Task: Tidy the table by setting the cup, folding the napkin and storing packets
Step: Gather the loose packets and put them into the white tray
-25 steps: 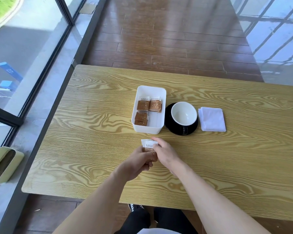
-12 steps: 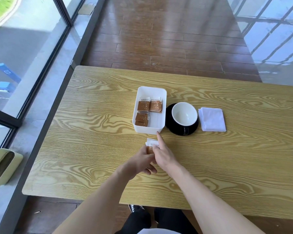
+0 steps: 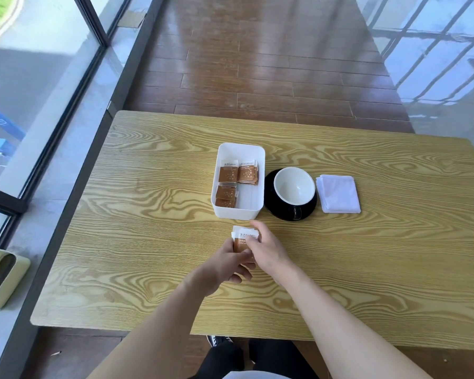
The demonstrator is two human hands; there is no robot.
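A small stack of brown-and-white packets [image 3: 241,239] is held just above the table, in front of the white box [image 3: 237,213]. My left hand [image 3: 225,265] grips the stack from below and the left. My right hand [image 3: 266,248] pinches its right edge, with the forefinger reaching toward the box. Several more packets [image 3: 237,173] lie inside the box. Right of the box, a white-lined cup [image 3: 294,187] stands on a black saucer [image 3: 274,212]. A folded white napkin [image 3: 337,193] lies beside the saucer.
The wooden table [image 3: 148,242] stands next to a glass wall on the left. A pale green bin [image 3: 0,277] sits on the floor at the left. My legs show under the table's near edge.
Both hands with the packet stack have shifted slightly toward the box and back. The right forefinger, stretched out half a second ago, now curls over the stack's edge.
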